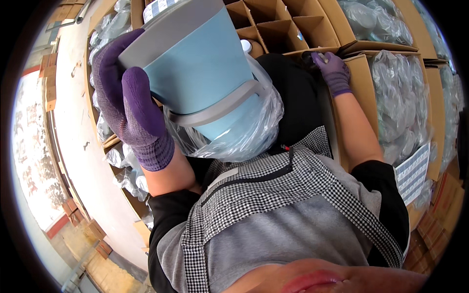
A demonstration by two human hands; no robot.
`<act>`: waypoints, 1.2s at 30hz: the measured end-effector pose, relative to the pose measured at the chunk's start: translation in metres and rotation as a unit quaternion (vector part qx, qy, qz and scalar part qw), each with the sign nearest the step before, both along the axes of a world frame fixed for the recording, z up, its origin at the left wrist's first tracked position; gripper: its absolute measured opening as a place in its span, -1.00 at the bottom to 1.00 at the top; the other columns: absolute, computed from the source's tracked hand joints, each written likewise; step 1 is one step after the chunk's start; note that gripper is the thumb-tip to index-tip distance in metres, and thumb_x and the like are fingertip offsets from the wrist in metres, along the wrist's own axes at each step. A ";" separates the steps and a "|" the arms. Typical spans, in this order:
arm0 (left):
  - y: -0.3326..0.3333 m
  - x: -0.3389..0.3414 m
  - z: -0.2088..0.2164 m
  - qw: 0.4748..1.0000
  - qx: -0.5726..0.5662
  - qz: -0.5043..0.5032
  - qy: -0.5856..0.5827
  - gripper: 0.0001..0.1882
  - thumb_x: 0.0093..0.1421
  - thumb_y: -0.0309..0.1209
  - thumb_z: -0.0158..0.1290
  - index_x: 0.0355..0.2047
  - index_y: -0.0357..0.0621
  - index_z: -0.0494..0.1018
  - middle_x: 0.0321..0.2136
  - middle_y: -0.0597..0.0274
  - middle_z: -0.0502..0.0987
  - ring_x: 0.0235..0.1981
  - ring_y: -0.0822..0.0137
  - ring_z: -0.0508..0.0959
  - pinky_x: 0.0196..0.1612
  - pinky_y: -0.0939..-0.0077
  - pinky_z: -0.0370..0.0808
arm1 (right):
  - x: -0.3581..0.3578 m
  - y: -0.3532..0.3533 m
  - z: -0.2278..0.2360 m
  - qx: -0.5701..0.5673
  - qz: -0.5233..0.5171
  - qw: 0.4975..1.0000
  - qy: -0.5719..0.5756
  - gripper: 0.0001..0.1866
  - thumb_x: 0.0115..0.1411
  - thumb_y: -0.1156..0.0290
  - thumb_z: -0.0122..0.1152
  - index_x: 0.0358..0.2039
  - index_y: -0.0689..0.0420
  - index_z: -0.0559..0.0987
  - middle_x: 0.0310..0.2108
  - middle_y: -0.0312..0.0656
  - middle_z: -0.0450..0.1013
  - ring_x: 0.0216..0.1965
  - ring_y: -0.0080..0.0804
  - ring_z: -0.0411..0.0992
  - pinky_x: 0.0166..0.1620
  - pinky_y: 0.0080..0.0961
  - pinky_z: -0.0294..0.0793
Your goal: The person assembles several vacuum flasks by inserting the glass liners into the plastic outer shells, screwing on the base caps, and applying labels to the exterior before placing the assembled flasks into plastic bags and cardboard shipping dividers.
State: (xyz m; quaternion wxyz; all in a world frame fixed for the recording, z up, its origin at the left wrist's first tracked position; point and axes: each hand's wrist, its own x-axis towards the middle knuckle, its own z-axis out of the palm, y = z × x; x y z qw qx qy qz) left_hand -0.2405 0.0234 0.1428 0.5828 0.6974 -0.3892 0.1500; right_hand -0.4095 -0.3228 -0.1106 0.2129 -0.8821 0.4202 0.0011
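My left hand (132,97), in a purple and grey knit glove, grips a light blue bucket (200,63) by its wide grey end, thumb on the near side. The bucket is tilted in front of my chest, with a curved grey handle (220,105) across its side. A clear plastic bag (264,117) hangs loosely round its lower part. At the edge of a divided cardboard carton (315,36), my gloved right hand (332,68) has its fingers curled at a dark object (309,59) whose kind I cannot make out.
Cartons (359,88) stand close on the right, holding bagged items (400,97). A sheet of labels (413,173) is on one of them. A white-capped container (246,46) sits near the dividers. More plastic-wrapped items (129,166) are at the left, beside a pale floor (83,122).
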 end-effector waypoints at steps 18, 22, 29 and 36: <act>-0.055 0.064 -0.040 0.803 -0.217 -0.369 0.415 -0.27 0.40 0.03 -0.13 0.35 -0.29 0.11 0.26 -0.05 0.30 0.26 0.11 0.32 0.32 0.28 0.23 | 0.062 0.179 0.281 -0.105 0.458 0.757 -0.454 -0.69 0.39 0.33 0.05 -0.01 0.30 0.50 -0.18 -0.09 0.51 -0.22 -0.44 0.48 -0.15 -0.53 0.50; -0.028 0.042 -0.028 0.849 -0.198 -0.362 0.330 -0.24 0.43 0.06 -0.20 0.42 -0.24 0.01 0.33 -0.02 0.21 0.35 0.13 0.23 0.40 0.27 0.14 | 0.066 0.175 0.284 -0.036 0.317 0.750 -0.579 -0.66 0.42 0.21 0.02 -0.25 0.26 0.56 -0.31 -0.13 0.48 -0.30 -0.42 0.43 -0.20 -0.50 0.45; -0.003 -0.048 0.041 0.940 0.149 -0.120 -0.281 -0.44 0.14 -0.27 0.14 0.12 -0.29 0.46 0.02 -0.16 0.51 0.13 -0.07 0.47 0.18 0.13 0.30 | 0.133 0.117 0.194 0.637 0.388 0.447 -0.495 -0.69 0.45 0.21 -0.04 -0.25 0.18 0.53 -0.31 -0.17 0.42 -0.19 -0.36 0.40 -0.11 -0.42 0.51; 0.022 0.037 0.025 0.982 0.145 -0.099 0.073 -0.55 0.00 -0.14 0.30 -0.24 -0.27 0.65 -0.32 0.05 0.66 -0.25 0.19 0.62 -0.07 0.31 0.49 | 0.197 0.139 0.197 0.906 0.290 0.275 -0.141 -0.48 0.35 0.00 0.06 0.01 0.24 0.51 -0.03 0.06 0.50 0.03 -0.11 0.48 0.23 -0.26 0.39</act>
